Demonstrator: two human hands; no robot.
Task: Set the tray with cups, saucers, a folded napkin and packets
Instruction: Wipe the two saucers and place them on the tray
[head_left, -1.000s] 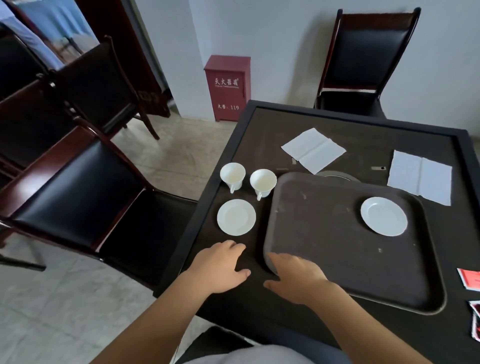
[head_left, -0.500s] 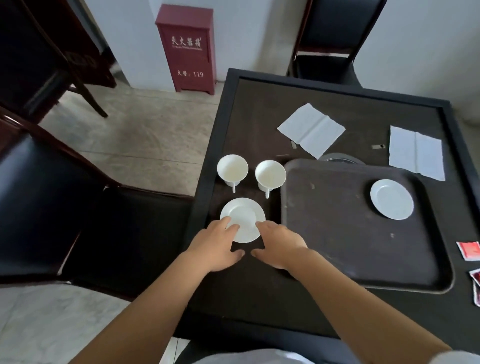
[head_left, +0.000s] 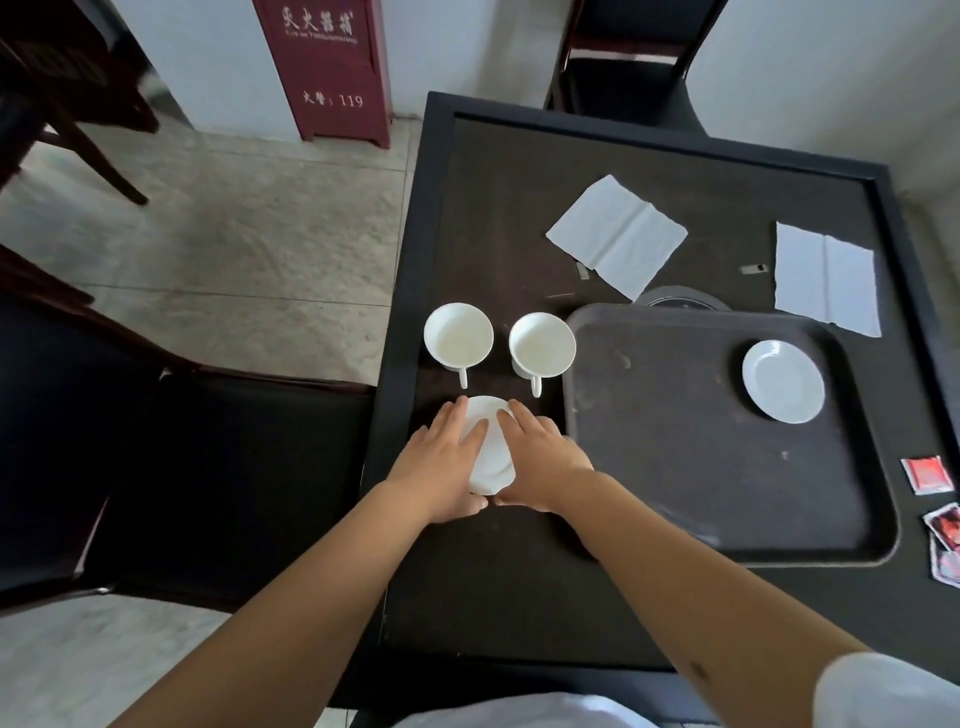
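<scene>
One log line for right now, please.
hands: left, right on near saucer | tray: far saucer only | cups off tray

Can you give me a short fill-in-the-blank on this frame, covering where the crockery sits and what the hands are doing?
1. The number of saucers already on the tray is ____.
2. Both cups, the left cup and the right cup, stand on the ____, not the tray.
3. The left hand and right hand close on either side of a white ____.
4. The two unfolded napkins lie ____ the tray.

Missing words: one; table; saucer; outside
</scene>
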